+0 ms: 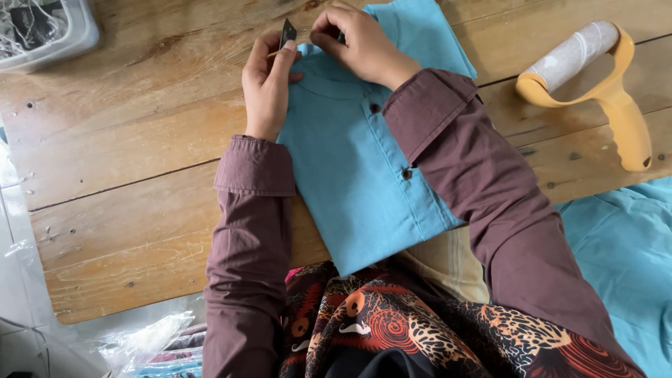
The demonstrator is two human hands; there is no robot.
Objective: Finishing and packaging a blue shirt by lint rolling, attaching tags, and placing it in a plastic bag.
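Observation:
A folded light-blue shirt with dark buttons lies on a wooden table, collar away from me. My left hand grips a small dark tag on a thin string at the collar's left side. My right hand pinches the collar edge right beside the tag, fingers closed on the fabric. Both arms wear maroon sleeves and reach across the shirt.
A yellow-handled lint roller lies on the table at the right. A clear plastic box sits at the far left corner. More blue fabric hangs at the right, plastic bags lie below the table edge.

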